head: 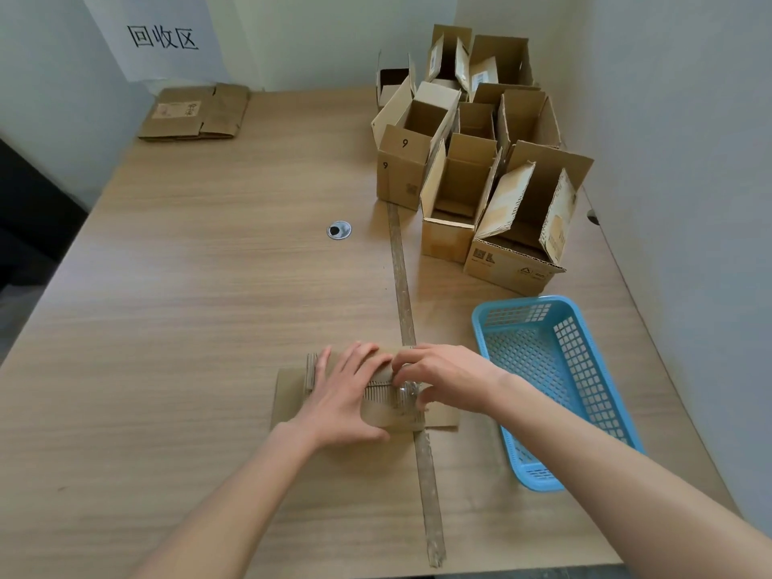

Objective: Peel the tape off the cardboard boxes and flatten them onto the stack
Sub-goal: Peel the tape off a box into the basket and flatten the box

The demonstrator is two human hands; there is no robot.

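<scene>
Flattened box (pixel 367 405) is pressed flat under the splayed left hand (pixel 346 401), just left of the blue basket (pixel 555 382); clear tape (pixel 408 388) is pinched by the right hand (pixel 438 380), hard to make out. Open boxes (pixel 472 160) crowd behind the basket; stack (pixel 194 112) lies far left of it, bare table (pixel 200 286) between

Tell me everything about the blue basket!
The light blue plastic basket is a long rectangular tray with a wide smooth rim. Its walls and floor are a lattice of small holes. It sits upright on the wooden table, near the table's right edge, just in front of the open cardboard boxes. Nothing shows inside it, and neither hand touches it.
</scene>
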